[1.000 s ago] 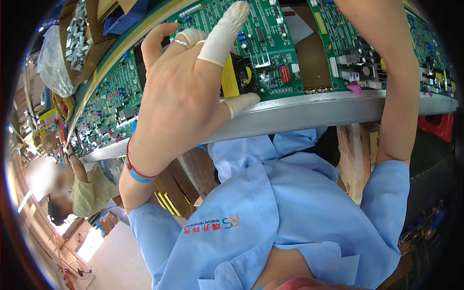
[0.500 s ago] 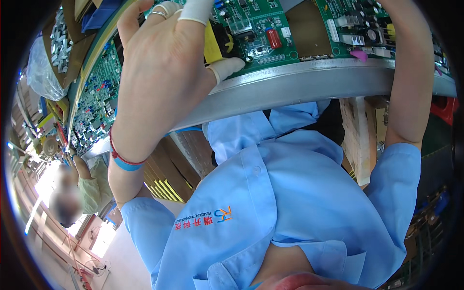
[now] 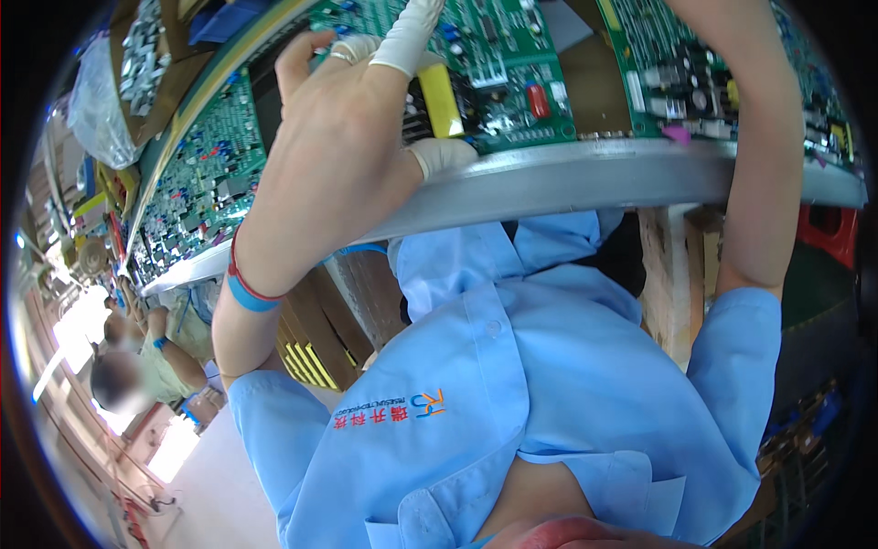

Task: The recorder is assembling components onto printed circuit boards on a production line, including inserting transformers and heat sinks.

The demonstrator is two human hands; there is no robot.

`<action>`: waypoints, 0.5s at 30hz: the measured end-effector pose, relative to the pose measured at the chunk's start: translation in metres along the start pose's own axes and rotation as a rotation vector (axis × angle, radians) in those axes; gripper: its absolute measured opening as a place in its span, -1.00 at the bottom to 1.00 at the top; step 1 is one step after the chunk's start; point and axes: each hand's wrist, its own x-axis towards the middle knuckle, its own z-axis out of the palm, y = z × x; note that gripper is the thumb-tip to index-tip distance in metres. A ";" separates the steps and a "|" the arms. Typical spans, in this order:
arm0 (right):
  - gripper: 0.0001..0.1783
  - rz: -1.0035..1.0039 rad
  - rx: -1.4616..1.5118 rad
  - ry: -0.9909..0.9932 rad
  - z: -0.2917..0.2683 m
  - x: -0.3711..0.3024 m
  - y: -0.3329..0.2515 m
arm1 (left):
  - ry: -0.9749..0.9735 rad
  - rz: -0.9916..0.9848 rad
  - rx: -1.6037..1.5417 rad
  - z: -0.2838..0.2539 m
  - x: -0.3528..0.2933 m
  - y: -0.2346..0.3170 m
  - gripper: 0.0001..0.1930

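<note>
My left hand (image 3: 352, 137) is over a green circuit board (image 3: 508, 69), its fingers spread and several of them in white finger cots. The thumb lies at the board's near edge, next to a yellow block-shaped component (image 3: 442, 101). A red component (image 3: 538, 101) sits to the right on the same board. The index finger stretches across the board, its tip at the upper edge of the view. Of my right arm only the forearm shows, reaching over a second green circuit board (image 3: 654, 55). The right hand itself is cut off by the top edge.
A grey metal rail (image 3: 585, 174) runs along the near edge. More circuit boards (image 3: 197, 197) lie at the left. Beyond them are a cardboard box of metal parts (image 3: 144, 69) and a clear plastic bag (image 3: 101, 119). A co-worker (image 3: 178, 352) is at far left.
The view has shifted, so the boards and rail appear lower. My right forearm has swung left. My left hand stays at the same board, with its index finger reaching farther across.
</note>
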 end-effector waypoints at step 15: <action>-0.56 -0.607 0.253 -0.192 0.043 -0.051 -0.127 | 0.276 0.457 -2.353 0.026 -0.114 -0.116 0.11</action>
